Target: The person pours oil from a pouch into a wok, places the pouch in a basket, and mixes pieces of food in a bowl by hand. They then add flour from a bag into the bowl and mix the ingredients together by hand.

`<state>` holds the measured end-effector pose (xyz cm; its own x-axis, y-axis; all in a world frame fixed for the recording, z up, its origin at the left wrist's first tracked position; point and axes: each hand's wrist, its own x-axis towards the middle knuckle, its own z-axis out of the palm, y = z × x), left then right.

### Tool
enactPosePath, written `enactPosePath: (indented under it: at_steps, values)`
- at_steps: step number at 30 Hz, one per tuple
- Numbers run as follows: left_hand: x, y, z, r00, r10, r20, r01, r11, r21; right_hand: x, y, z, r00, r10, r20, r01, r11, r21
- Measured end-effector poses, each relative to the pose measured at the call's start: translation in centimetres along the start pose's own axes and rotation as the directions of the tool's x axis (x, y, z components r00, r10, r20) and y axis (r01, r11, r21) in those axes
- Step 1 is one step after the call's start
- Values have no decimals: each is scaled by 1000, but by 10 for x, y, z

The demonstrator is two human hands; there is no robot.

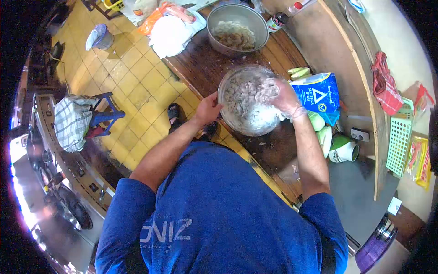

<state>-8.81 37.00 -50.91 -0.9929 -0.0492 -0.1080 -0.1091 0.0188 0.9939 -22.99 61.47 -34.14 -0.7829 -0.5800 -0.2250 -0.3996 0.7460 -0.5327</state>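
A transparent bowl (224, 119) on the brown wooden table holds pale, flour-coated pieces (246, 93), with loose white flour (261, 119) heaped on the near side. My left hand (210, 108) grips the bowl's left rim, fingers closed on it. Inside the right part of the bowl is my right hand (288, 100), in what looks like a thin clear plastic glove. Its fingers curl into the coated pieces and are partly hidden by them. What exactly the pieces are under the flour cannot be made out.
Behind stands a large metal pot (214, 34) with pale, wet-looking contents. A blue flour bag (317, 96), green vegetables (324, 137) and a green-white jar (343, 150) sit on the right. White plastic bags (171, 39) lie at the back left; a dark-capped bottle (277, 22) stands beside the pot.
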Motion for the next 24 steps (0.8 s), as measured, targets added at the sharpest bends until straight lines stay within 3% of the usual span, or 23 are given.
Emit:
enactPosePath:
  at_steps: [2, 4, 5, 6, 7, 8, 9, 10, 11, 12, 13, 14, 16, 17, 18, 20, 21, 22, 24]
  values:
    - [-1, 11, -3, 999, -26, 24, 26, 1000, 1, -10, -25, -15, 999, 21, 36, -24, 994, 108]
    - [-3, 35, -7, 996, -89, 32, 80, 973, 218, -15, -31, -22, 1000, -5, -23, 10, 980, 201]
    - [-2, 32, -7, 996, -82, 41, 71, 973, 221, -16, -27, -20, 998, 19, -55, -5, 972, 236]
    - [-1, 26, -7, 986, -155, 60, 149, 985, 92, -19, -29, -17, 998, 25, -65, -9, 972, 236]
    - [1, 21, -8, 970, -227, 88, 231, 972, -36, -22, -33, -14, 981, 138, -137, -89, 945, 314]
    - [3, 43, -12, 970, -226, 96, 230, 973, -35, -24, -34, -9, 947, 254, -195, -161, 904, 395]
    - [7, 65, -17, 922, -358, 150, 343, 932, 115, -24, -8, 6, 964, 122, -235, -55, 960, 273]
    - [9, 81, -22, 854, -488, 182, 434, 860, 269, -27, 5, 19, 963, 130, -238, -62, 960, 274]
    - [11, 64, -22, 852, -487, 190, 430, 860, 275, -29, 14, 31, 971, 178, -158, -143, 966, 214]
    - [12, 30, -19, 896, -390, 213, 351, 915, 199, -31, 21, 45, 969, 231, -82, -218, 965, 149]
    - [15, 12, -20, 929, -288, 231, 267, 956, 122, -32, 24, 71, 971, 204, -123, -196, 978, 76]
    - [17, 18, -23, 926, -287, 246, 262, 956, 129, -32, 15, 96, 971, 177, -163, -179, 984, 3]
    - [22, 32, -27, 941, -192, 280, 80, 927, 366, -18, -54, 123, 844, 529, -91, -529, 791, -309]
    - [28, 15, -29, 926, -158, 342, 11, 919, 394, -11, -19, 170, 876, 407, -259, -483, 727, -488]
    - [33, 21, -31, 922, -157, 353, 5, 919, 395, 1, -18, 166, 870, 416, -264, -493, 724, -483]
    - [39, 37, -36, 924, -206, 324, 41, 892, 450, 20, -17, 161, 783, 619, -61, -620, 785, 8]
    - [43, 39, -41, 918, -207, 338, 34, 891, 454, 21, -1, 178, 835, 416, -359, -525, 797, -298]
    - [49, 37, -45, 912, -201, 358, 15, 888, 460, 23, 0, 165, 826, 430, -366, -540, 791, -289]
    - [57, 29, -47, 899, -195, 393, -11, 886, 463, 21, -13, 116, 815, 521, -252, -496, 853, 159]
